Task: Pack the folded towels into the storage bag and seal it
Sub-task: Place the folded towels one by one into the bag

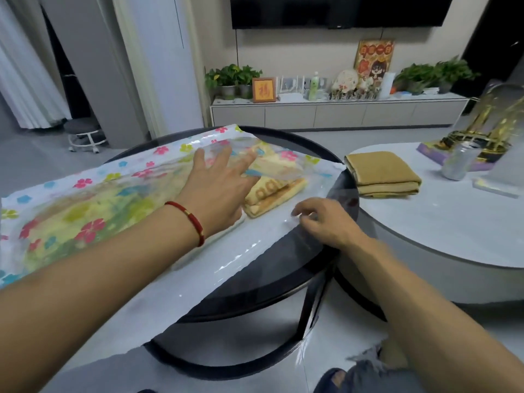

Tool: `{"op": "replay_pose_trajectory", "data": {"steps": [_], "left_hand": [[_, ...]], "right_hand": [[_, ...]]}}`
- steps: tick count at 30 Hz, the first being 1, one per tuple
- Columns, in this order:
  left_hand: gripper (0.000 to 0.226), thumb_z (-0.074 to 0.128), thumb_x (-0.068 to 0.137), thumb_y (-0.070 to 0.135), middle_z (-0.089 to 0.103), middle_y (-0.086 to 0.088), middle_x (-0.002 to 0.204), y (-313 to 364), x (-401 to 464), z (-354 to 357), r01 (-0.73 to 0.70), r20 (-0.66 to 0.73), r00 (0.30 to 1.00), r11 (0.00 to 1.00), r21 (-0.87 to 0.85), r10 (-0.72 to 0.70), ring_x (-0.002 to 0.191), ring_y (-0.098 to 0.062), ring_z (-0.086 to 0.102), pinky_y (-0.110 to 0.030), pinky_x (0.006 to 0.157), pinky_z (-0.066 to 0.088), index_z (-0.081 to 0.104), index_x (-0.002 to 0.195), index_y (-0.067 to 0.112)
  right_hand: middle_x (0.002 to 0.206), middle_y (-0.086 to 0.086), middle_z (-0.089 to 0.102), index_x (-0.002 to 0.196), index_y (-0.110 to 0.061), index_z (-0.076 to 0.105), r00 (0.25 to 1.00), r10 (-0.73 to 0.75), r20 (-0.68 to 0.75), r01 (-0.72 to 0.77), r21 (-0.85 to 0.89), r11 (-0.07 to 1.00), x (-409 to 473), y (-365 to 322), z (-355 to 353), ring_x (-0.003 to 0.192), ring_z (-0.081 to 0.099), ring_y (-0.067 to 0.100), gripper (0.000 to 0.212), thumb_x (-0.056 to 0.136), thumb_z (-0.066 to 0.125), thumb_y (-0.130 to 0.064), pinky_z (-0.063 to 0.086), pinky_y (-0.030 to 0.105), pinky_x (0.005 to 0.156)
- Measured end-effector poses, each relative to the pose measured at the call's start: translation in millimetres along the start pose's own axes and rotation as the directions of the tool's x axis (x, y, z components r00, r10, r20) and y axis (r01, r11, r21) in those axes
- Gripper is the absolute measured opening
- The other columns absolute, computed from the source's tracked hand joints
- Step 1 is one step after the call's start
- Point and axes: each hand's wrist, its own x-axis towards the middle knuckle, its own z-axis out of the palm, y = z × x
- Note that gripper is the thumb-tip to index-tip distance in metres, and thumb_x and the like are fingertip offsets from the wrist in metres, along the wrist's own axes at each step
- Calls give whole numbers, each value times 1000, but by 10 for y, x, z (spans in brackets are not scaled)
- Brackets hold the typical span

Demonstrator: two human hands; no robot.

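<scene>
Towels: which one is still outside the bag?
The plain tan towel on the white table; the patterned yellow towel already lies inside the flowered bag.

Your two forearms are bare, with no sleeves in view; your left hand [218,191] carries at its wrist a thin red cord bracelet [188,221] with a small gold bead; your right hand [326,222] wears nothing. Your knee shows grey, frayed denim [377,373] at the lower edge.

The left hand's [218,185] fingertips [226,154] blur behind the clear flap of the storage bag [93,194], whose near-left end runs off the picture's edge. The yellow towel [272,194] is half hidden under that flap. The television [337,9] is cut off at the top.
</scene>
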Motion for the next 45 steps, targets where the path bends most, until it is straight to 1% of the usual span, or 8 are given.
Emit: {"op": "replay_pose_trajectory", "data": {"steps": [4, 11, 19, 25, 31, 37, 41, 45], "left_hand": [[57, 62, 84, 36, 24, -1, 159, 193, 453, 69, -39, 17, 999, 998, 43, 38, 141, -40, 24, -70, 105, 27, 44, 138, 37], [54, 54, 88, 40, 24, -1, 159, 388, 1108, 225, -63, -1, 998, 997, 33, 63, 141, -40, 24, -71, 107, 25, 42, 140, 32], [64, 56, 88, 45, 22, -1, 161, 423, 1519, 300, -77, -8, 997, 997, 19, 77, 145, -39, 18, -70, 109, 23, 27, 144, 43], [32, 55, 87, 47, 26, 5, 160, 370, 1494, 270, -91, 46, 995, 995, -50, 93, 145, -36, 18, -66, 110, 26, 45, 117, 44], [15, 53, 86, 52, 37, 7, 150, 264, 1233, 140, -24, 104, 994, 999, -44, 29, 144, -36, 17, -67, 106, 31, 51, 88, 37], [35, 43, 86, 60, 37, 5, 151, 30, 615, 91, 78, 174, 982, 997, 19, -80, 141, -38, 16, -69, 98, 34, 61, 102, 35], [43, 39, 86, 60, 34, 6, 150, -105, 40, 117, 97, 240, 965, 994, 53, -107, 140, -38, 18, -71, 97, 34, 53, 120, 38], [67, 51, 81, 59, 11, 11, 159, -312, -372, 44, 108, 243, 963, 994, 32, -113, 142, -38, 16, -74, 94, 34, 32, 140, 33]], "right_hand": [[75, 11, 75, 79, -10, 76, 943, 176, -281, -158, 85, 984, -4, 554, -475, 70, 68, 31, 24, 86, 57, -22, 59, 48, 69], [109, 12, 77, 107, -12, 77, 780, 393, -488, -416, 66, 907, 560, 1630, -796, 93, 67, 28, 26, 98, 56, -24, 54, 37, 87], [146, 21, 50, 148, -30, 52, 756, 560, -339, -618, -89, 781, 1252, 2472, -1025, 132, 50, 43, 45, 106, 44, -43, 37, 54, 114], [137, 21, 57, 137, -40, 58, 712, 611, -346, -688, -169, 706, 1466, 2583, -1134, 125, 53, 44, 40, 99, 52, -48, 38, 52, 110], [112, 6, 61, 115, -30, 66, 780, 527, -337, -538, 70, 840, 1396, 2296, -1451, 99, 56, 28, 28, 88, 70, -28, 55, 42, 83], [119, 11, 62, 120, -20, 71, 779, 579, -241, -397, 525, 753, 606, 1731, -1719, 89, 59, 17, 39, 88, 69, 2, 55, 37, 79], [127, 4, 62, 108, -25, 79, 851, 511, -119, -327, 642, 694, -78, 1120, -1958, 98, 62, 20, 27, 89, 73, -7, 57, 34, 68], [108, 5, 66, 115, -24, 78, 941, 314, 130, -318, 659, 681, -514, 482, -2128, 71, 67, 15, 36, 79, 79, -22, 56, 26, 50]]}}
